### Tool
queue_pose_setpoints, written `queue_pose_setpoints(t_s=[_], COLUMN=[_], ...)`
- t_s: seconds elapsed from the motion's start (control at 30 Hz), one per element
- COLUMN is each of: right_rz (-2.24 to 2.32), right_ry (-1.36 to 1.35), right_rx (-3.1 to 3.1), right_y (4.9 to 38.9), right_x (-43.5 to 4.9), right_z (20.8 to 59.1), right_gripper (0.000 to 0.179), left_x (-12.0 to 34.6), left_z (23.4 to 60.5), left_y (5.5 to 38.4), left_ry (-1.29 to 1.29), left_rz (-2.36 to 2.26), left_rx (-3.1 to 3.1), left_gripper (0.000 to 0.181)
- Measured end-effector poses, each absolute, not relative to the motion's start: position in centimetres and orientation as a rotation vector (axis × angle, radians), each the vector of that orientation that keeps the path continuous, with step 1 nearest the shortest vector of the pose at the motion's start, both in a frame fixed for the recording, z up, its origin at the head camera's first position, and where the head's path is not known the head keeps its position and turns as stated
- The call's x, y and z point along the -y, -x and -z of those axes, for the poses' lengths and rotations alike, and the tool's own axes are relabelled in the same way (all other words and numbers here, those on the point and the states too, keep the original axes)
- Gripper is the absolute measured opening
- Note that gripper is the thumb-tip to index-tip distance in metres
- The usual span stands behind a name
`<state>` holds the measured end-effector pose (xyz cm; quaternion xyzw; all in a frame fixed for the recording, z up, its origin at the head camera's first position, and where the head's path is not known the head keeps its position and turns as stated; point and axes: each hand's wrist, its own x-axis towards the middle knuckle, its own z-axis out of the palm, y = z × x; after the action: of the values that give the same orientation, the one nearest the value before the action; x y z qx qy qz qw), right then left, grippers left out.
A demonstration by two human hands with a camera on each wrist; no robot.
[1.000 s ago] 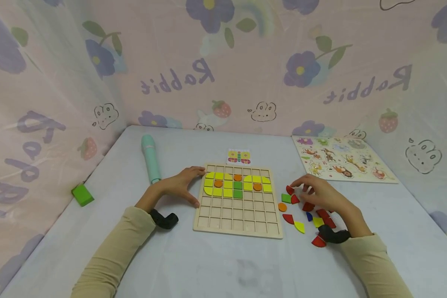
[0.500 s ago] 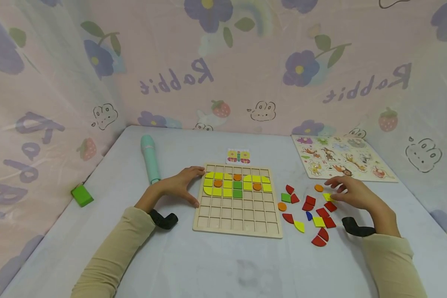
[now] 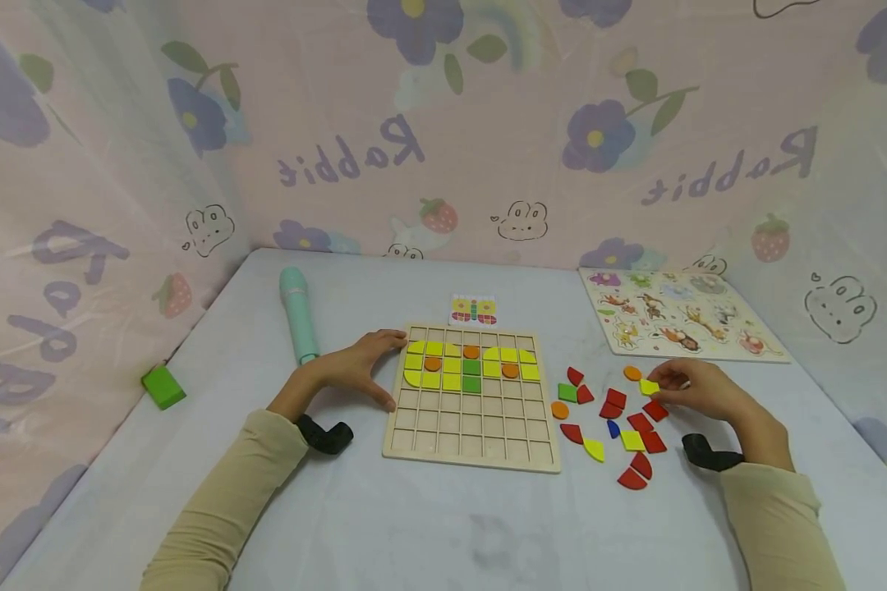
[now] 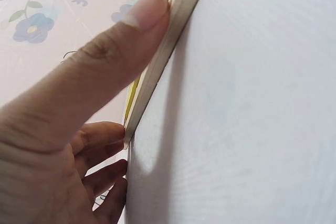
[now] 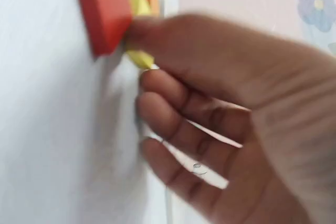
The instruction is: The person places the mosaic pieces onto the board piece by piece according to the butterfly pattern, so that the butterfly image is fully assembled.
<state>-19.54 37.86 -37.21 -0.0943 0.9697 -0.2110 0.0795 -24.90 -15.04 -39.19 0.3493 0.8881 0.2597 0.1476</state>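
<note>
My left hand (image 3: pixel 356 369) spans the left side of a wooden grid board (image 3: pixel 480 447), thumb and fingertips touching its rim. The thumb lies against the board's edge (image 4: pixel 149 77) in the left wrist view. Yellow tiles (image 3: pixel 432 381), green squares (image 3: pixel 471 384) and orange discs (image 3: pixel 511 371) fill cells in the board's upper half. To the right, my right hand (image 3: pixel 698 387) pinches a yellow tile (image 3: pixel 649 387) between thumb and forefinger, low over the table. Its other fingers curl loosely. A red tile (image 5: pixel 105 11) stands close to the thumb in the right wrist view.
Loose red tiles (image 3: pixel 641 422), a yellow square (image 3: pixel 632 441), an orange disc (image 3: pixel 559 410) and a green square (image 3: pixel 567 392) lie right of the board. Behind are a butterfly pattern card (image 3: pixel 475 310), an animal puzzle (image 3: pixel 680 316) and a mint microphone (image 3: pixel 299 316). A green block (image 3: pixel 164 387) lies far left.
My right hand has moved right and away from the red tiles near the board, and its thumb and forefinger have closed on the yellow tile. The left hand has stayed still.
</note>
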Motion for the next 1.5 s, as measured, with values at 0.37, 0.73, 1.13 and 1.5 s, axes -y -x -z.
queue_pose_setpoints(t_s=[0.37, 0.73, 1.13, 1.5], right_rz=[0.778, 0.802, 0.798, 0.815], right_ry=[0.504, 0.789, 1.042, 1.120], right_rx=[-3.063, -2.895, -2.825, -2.819], right_y=[19.6, 19.9, 21.1, 21.8], right_x=[-30.0, -19.2, -18.1, -17.8], right_z=[35.5, 36.8, 38.0, 38.3], right_gripper=[0.028, 0.027, 0.026, 0.021], left_x=[15.1, 14.8, 15.1, 15.1], left_z=[39.0, 39.5, 39.2, 39.3], left_y=[24.9, 25.0, 24.9, 25.1], left_ry=[-1.003, -0.999, -0.985, -1.009], left_rz=[-0.748, -0.760, -0.742, -0.750], left_rx=[-2.553, -2.545, -2.562, -2.564], left_gripper=[0.102, 0.102, 0.102, 0.101])
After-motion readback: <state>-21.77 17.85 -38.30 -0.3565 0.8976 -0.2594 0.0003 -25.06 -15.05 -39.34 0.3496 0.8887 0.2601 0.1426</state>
